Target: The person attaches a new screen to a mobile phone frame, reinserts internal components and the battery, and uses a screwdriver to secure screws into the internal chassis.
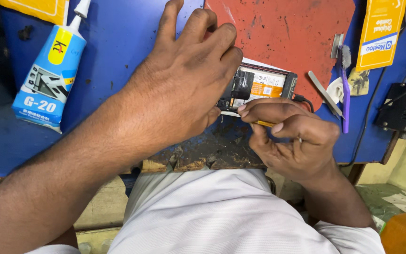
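2 hands meet mid-frame over the phone (259,84), lying open on the desk (118,37). Our left hand (184,80) presses it flat, fingers spread; our right hand (290,136) pinches a thin yellow tool (264,123) at its lower edge. We should keep pressure steady and pry shallow.

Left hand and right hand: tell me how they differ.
The left hand lies spread, palm down, over the opened phone; the right hand is curled, pinching a thin yellow tool. The left hand covers the phone's end; the right hand sits at its near edge. Both touch the phone on the blue bench.
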